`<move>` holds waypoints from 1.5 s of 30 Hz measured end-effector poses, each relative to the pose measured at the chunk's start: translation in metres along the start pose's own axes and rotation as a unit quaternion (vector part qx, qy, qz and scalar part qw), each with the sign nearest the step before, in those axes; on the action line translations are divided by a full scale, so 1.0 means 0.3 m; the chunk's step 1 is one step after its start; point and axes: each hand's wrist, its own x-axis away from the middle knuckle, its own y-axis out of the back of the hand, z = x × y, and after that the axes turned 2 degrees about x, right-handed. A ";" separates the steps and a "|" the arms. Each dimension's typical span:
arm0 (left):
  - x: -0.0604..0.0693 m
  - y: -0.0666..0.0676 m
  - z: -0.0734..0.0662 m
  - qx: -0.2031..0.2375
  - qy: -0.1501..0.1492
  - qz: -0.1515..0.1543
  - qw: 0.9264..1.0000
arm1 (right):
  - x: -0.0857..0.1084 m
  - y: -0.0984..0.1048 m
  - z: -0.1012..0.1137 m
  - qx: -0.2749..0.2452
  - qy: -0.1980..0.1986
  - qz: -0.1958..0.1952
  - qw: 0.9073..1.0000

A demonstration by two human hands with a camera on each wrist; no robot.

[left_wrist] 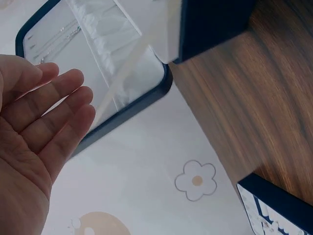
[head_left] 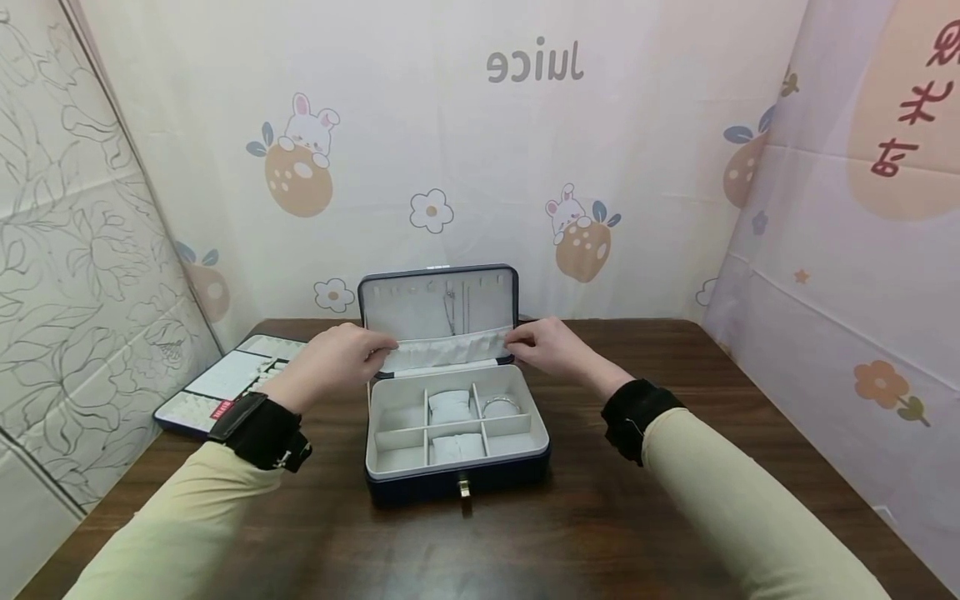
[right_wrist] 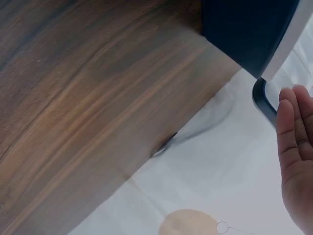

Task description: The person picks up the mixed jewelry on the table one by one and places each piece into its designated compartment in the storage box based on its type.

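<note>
A dark blue jewelry box point(head_left: 457, 483) stands with its lid point(head_left: 397, 308) raised. Thin necklaces point(head_left: 449, 308) hang inside the lid, above a gathered white pocket point(head_left: 450, 350). My left hand point(head_left: 341, 358) is at the pocket's left end, thumb and index finger together; the left wrist view shows its other fingers loosely bent. At the pocket's right end, my right hand point(head_left: 555, 346) has its fingertips near the lid's edge. In the right wrist view its fingers point(right_wrist: 288, 132) look nearly straight, the thumb hidden. Whether either hand pinches the pocket or something thin, I cannot tell.
Compartments of the box hold white cushions point(head_left: 450, 407) and a bracelet point(head_left: 501, 406). A flat, dark-edged case point(head_left: 225, 375) with a pale interior lies at the left, partly behind my left arm. Behind the wooden table point(head_left: 615, 517) hangs a printed curtain point(head_left: 465, 150).
</note>
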 end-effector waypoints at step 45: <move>0.244 0.005 0.349 -0.013 0.175 0.031 0.984 | 0.048 -0.057 -0.066 -0.067 -0.150 0.172 0.971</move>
